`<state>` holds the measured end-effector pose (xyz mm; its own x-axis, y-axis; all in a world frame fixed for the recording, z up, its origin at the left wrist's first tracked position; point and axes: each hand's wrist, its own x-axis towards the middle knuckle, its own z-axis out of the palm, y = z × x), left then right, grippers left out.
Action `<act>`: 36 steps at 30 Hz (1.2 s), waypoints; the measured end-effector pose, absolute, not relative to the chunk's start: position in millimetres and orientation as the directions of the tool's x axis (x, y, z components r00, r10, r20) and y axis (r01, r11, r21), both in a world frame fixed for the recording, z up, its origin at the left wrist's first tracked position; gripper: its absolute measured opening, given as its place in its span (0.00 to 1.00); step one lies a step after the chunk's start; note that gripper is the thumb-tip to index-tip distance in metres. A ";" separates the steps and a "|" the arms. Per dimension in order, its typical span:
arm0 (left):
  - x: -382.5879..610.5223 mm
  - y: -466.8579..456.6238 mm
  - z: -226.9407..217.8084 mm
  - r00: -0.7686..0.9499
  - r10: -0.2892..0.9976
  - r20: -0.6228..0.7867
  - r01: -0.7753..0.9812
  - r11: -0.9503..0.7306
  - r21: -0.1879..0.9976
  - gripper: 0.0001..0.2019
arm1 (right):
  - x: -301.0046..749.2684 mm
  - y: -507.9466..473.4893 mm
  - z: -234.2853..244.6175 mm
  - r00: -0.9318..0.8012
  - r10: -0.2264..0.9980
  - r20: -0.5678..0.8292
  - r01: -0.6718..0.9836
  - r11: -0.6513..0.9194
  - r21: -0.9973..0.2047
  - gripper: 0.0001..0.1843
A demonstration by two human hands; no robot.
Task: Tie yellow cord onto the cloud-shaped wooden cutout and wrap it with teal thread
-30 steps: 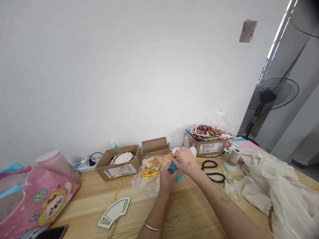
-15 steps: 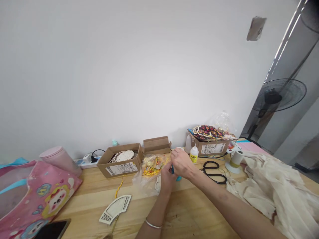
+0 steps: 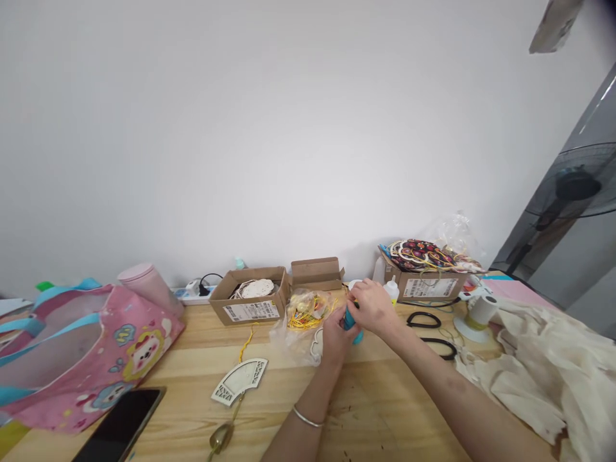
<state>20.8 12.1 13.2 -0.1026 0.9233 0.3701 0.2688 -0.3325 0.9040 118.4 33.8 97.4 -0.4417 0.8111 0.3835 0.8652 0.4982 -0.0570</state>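
Observation:
Both hands meet over the middle of the table. My left hand [image 3: 337, 337] is closed around a small blue object [image 3: 350, 319] whose kind I cannot make out, since fingers cover most of it. Pressed against its upper part, my right hand [image 3: 369, 305] has its fingers bent and closed. A white scalloped piece [image 3: 316, 344] peeks out beside my left hand, by a clear plastic bag with yellow cords [image 3: 304, 319]. To the left lies a pale fan-shaped openwork plaque [image 3: 240, 381] with a yellow cord and a small bell-like metal piece [image 3: 220, 437].
Cardboard boxes [image 3: 253, 312] [image 3: 428, 287] stand along the wall. A glue bottle [image 3: 391, 290], black-handled scissors [image 3: 436, 347], a thread spool [image 3: 481, 312] and cream cloth [image 3: 534, 372] are to the right. A pink bag [image 3: 103, 359] and a phone [image 3: 122, 427] are at left.
The view has turned left, so things on the table appear further right. Both hands remain together on the blue object, more of which shows between them.

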 end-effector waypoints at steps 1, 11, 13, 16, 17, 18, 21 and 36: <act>20.7 12.2 12.5 -0.104 0.925 0.365 0.266 -0.328 0.907 0.04 | 118.2 32.5 98.2 -0.446 0.810 0.381 0.866 0.498 -0.043 0.10; 19.6 12.3 9.6 -0.113 0.920 0.376 0.252 -0.339 0.906 0.05 | 109.6 34.1 104.2 -0.661 0.698 0.275 0.743 0.660 0.111 0.06; 19.5 12.7 9.2 -0.114 0.922 0.369 0.267 -0.329 0.906 0.05 | 111.7 37.0 104.7 -0.641 0.708 0.297 0.758 0.645 0.098 0.07; 19.3 13.5 9.3 -0.122 0.925 0.360 0.288 -0.314 0.905 0.04 | 117.3 37.9 109.7 -0.613 0.683 0.397 0.762 0.645 0.067 0.09; 19.2 13.7 9.6 -0.121 0.926 0.358 0.294 -0.311 0.904 0.04 | 119.8 37.3 112.4 -0.601 0.666 0.441 0.756 0.654 0.043 0.10; 19.1 13.7 10.2 -0.118 0.927 0.357 0.301 -0.309 0.902 0.04 | 122.6 36.4 115.2 -0.579 0.655 0.486 0.752 0.659 0.009 0.10; 18.9 13.1 12.4 -0.106 0.930 0.353 0.297 -0.309 0.904 0.09 | 134.6 34.0 119.2 -0.435 0.690 0.579 0.762 0.624 -0.171 0.10; 18.9 6.1 10.8 -0.109 0.897 0.429 0.348 -0.370 0.861 0.18 | 162.4 21.5 29.4 0.058 0.998 0.024 -0.421 0.047 -0.906 0.11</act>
<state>18.9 6.1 10.8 -0.1087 0.8968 0.4290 0.3481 -0.3699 0.8614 162.4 21.5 29.4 0.0584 0.9980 0.0243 -0.4206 0.0466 -0.9061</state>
